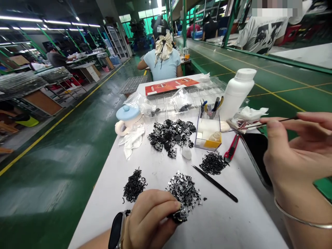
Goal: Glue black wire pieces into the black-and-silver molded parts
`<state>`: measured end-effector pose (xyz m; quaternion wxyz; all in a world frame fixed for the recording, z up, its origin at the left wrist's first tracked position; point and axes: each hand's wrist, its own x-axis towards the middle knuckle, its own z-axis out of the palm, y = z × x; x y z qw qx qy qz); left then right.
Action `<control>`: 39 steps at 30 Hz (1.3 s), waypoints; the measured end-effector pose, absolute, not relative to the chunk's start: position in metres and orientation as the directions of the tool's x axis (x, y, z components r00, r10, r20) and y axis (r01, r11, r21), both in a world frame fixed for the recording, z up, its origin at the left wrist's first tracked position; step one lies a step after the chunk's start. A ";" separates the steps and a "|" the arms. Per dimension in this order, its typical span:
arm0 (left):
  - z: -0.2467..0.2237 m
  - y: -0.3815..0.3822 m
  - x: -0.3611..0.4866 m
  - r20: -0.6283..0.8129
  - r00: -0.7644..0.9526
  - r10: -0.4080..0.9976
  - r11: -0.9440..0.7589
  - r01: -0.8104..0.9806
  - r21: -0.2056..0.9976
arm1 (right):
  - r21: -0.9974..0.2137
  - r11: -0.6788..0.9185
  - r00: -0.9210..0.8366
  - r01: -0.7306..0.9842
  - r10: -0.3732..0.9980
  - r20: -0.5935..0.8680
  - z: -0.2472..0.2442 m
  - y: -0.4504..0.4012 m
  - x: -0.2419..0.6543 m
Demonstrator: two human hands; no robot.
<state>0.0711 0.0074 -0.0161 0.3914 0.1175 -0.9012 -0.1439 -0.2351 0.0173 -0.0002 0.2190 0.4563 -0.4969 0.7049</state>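
Observation:
My left hand (pixel 153 216) is pinched around a small black-and-metal part (pixel 180 218), mostly covered by the fingers. Right beside it lies a heap of small silver metal pieces (pixel 184 190). On the right, my raised right hand (pixel 293 148) grips a thin dark pointed tool (pixel 284 120), its tip toward the left; its exact kind is unclear. Black tweezers (pixel 216 184) rest on the table between the hands. Two piles of small curved black pieces, a left pile (pixel 134 185) and a right pile (pixel 213 163), flank the metal heap. Farther back is a pile of black-and-metal parts (pixel 168 135).
A lidded mug (pixel 129 116), a tissue (pixel 132 138), a clear tool box (pixel 208 133), a white bottle (pixel 237 93), a red box cutter (pixel 231 148) and a phone (pixel 255 152) stand or lie around the white table (pixel 155 167). A person (pixel 163 64) sits ahead.

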 end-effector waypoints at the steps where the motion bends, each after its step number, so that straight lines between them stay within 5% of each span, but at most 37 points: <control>1: -0.016 0.007 0.071 0.684 -0.655 -0.322 0.934 -0.100 0.343 | -0.428 -0.432 -0.437 -0.794 -0.083 0.896 -0.002 0.013 -0.238; 3: -0.016 0.008 0.070 0.693 -0.646 -0.320 0.937 -0.109 0.331 | -0.344 -0.413 -0.350 -0.843 -0.063 0.934 -0.007 0.007 -0.240; 6: -0.019 0.008 0.070 0.695 -0.636 -0.335 0.933 -0.122 0.339 | -0.364 -0.269 -0.290 -0.892 -0.279 0.915 -0.011 0.005 -0.232; 10: -0.023 0.009 0.068 0.662 -0.576 -0.480 0.830 -0.054 0.555 | -0.271 -0.106 -0.159 -0.957 -0.592 0.790 -0.006 0.015 -0.209; 16: -0.025 0.006 0.060 0.260 -0.523 -0.812 0.254 0.084 0.963 | -0.477 -0.467 0.128 -0.745 -0.801 0.585 -0.005 0.044 -0.150; 19: -0.027 0.004 0.059 0.142 -0.560 -0.816 0.032 0.202 0.979 | -0.552 -0.503 0.165 -0.665 -0.820 0.548 -0.014 0.051 -0.129; 28: -0.025 0.004 0.055 0.030 -0.624 -0.781 -0.144 0.226 0.964 | -0.533 -0.615 0.088 -0.581 -0.698 0.711 -0.013 0.052 -0.124; 39: -0.026 0.004 0.058 0.211 -0.635 -0.743 0.206 0.082 0.975 | -0.512 -0.659 0.114 -0.551 -0.668 0.736 -0.012 0.056 -0.122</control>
